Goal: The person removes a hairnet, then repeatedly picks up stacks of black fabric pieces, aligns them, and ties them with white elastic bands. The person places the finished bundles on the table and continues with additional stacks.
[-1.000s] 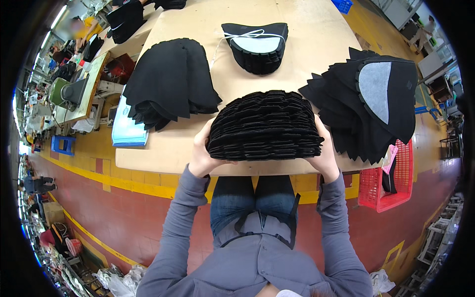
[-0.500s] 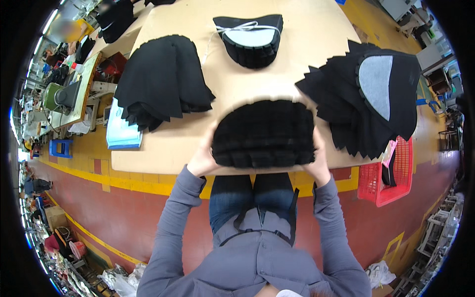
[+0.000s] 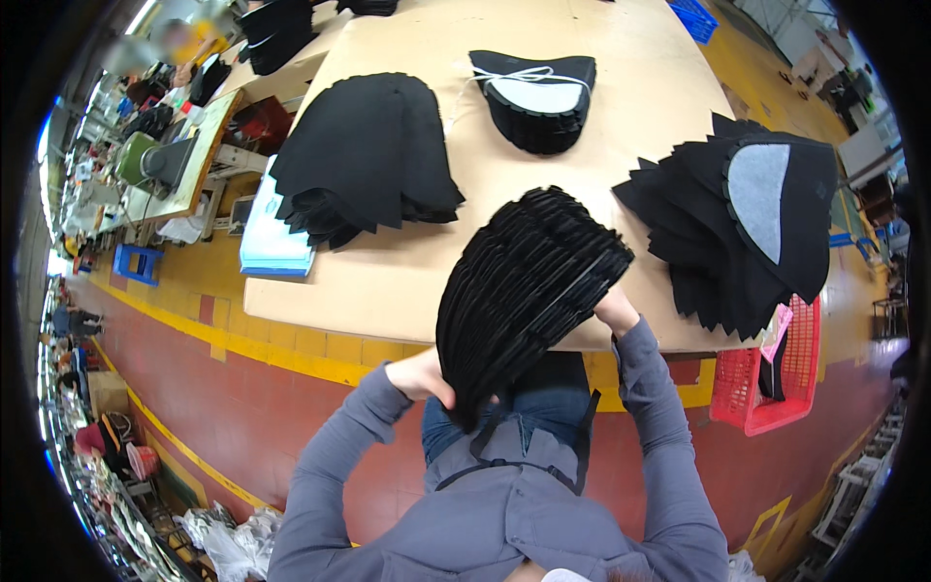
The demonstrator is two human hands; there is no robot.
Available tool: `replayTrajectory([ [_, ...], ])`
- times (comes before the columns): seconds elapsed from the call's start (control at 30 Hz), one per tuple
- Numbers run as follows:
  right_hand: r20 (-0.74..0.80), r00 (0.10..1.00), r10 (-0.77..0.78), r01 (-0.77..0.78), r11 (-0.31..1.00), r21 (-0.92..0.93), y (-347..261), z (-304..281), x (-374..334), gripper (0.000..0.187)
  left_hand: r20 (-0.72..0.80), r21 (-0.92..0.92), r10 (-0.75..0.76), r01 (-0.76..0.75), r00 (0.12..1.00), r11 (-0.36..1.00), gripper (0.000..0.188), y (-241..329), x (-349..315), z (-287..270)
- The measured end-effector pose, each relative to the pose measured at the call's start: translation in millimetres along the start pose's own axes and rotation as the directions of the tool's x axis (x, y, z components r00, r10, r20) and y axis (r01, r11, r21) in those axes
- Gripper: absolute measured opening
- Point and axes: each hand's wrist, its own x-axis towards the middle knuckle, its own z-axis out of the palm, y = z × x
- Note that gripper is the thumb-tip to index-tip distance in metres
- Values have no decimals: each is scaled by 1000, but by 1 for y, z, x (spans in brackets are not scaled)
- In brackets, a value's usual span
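Observation:
Between my hands, a thick stack of black fabric pieces (image 3: pixel 529 291) is tilted over the table's front edge, its many layered edges facing up. My left hand (image 3: pixel 425 376) grips the lower left end, thumb on the near side. My right hand (image 3: pixel 615 308) holds the right end, its fingers partly hidden behind the stack. Past the stack lies a bundle of black pieces (image 3: pixel 543 131) tied with white cord, a pale half-round patch on top. A fanned black pile (image 3: pixel 373 145) lies to the left; another, with a grey half-round patch (image 3: pixel 756 194), lies to the right.
The tan table (image 3: pixel 524 184) ends just in front of me. Light-blue packets (image 3: pixel 276 238) stick out under the left pile. A red plastic basket (image 3: pixel 756 388) stands below the right edge. Farther left are a green machine (image 3: pixel 141 160) and a blue stool (image 3: pixel 138 264).
The stack has turned from level to steeply slanted, its left end lowered toward me and its right end raised. My left hand has come down and nearer; the view has shifted slightly.

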Motion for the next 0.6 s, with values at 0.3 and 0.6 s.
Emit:
replayTrajectory([
  [0.3, 187, 968, 168, -173, 985, 12, 12, 16, 47, 82, -349, 124, 241, -211, 905, 970, 76, -5, -9, 54],
  [0.6, -104, 810, 578, -579, 815, 16, -30, 4, -22, 54, -499, -415, 1, -240, 867, 878, 58, -13, -12, 24],
])
